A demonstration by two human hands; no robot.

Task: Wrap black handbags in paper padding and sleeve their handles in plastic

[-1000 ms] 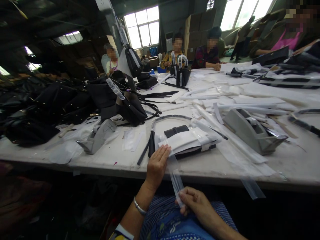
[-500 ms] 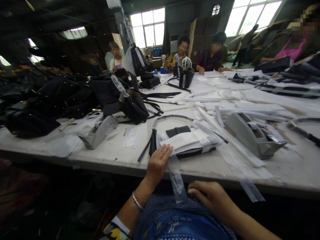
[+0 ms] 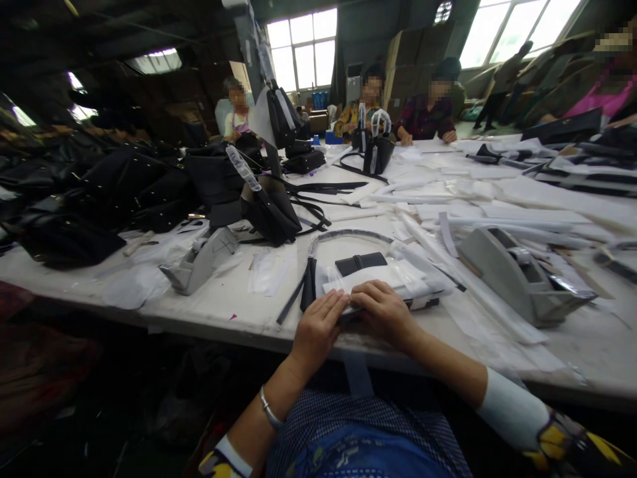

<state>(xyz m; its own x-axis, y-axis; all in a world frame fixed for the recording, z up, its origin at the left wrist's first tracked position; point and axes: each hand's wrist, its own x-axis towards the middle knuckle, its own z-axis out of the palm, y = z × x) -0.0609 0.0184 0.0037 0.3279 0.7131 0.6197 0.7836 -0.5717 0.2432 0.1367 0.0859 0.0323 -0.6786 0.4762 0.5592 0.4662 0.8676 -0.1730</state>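
Observation:
A black handbag (image 3: 361, 263) lies flat on the table in front of me, partly covered by white wrapping (image 3: 393, 275) and clear plastic. Its handle (image 3: 348, 234), sleeved in clear film, arches away from me. My left hand (image 3: 321, 325) rests on the bag's near left edge, fingers stretched out and held together. Close beside it, my right hand (image 3: 385, 311) bends its fingers over the near edge, fingertips pressed to the wrapping; what they pinch is hidden. A clear plastic strip (image 3: 358, 375) hangs below the table edge under my hands.
Grey tape dispensers stand at the left (image 3: 199, 260) and right (image 3: 522, 275). Black bags (image 3: 271, 209) are heaped on the left. Long white sheets (image 3: 478, 285) cover the right side. Several co-workers (image 3: 430, 109) are across the table.
My right hand has risen from my lap to the bag's near edge, next to my left hand. My left hand stays on the bag. The view has shifted slightly.

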